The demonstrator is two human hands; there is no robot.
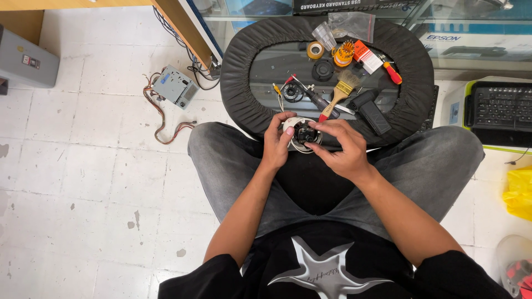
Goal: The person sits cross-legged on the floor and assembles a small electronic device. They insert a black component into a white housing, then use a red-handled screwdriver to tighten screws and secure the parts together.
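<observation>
A small round white device (300,134) with a dark open inside sits between both hands, just above my knees. My left hand (276,139) grips its left rim, thumb on top. The fingers of my right hand (339,147) pinch at its right side and reach into the dark middle. It is held at the near edge of a round black stool seat (239,72) that serves as a work surface.
On the seat lie a paintbrush (341,92), a red-handled screwdriver (391,71), tape roll (315,50), an orange bit holder (343,54), plastic bags and black parts. A grey power supply with wires (174,86) lies on the floor at left. A keyboard (499,106) rests at right.
</observation>
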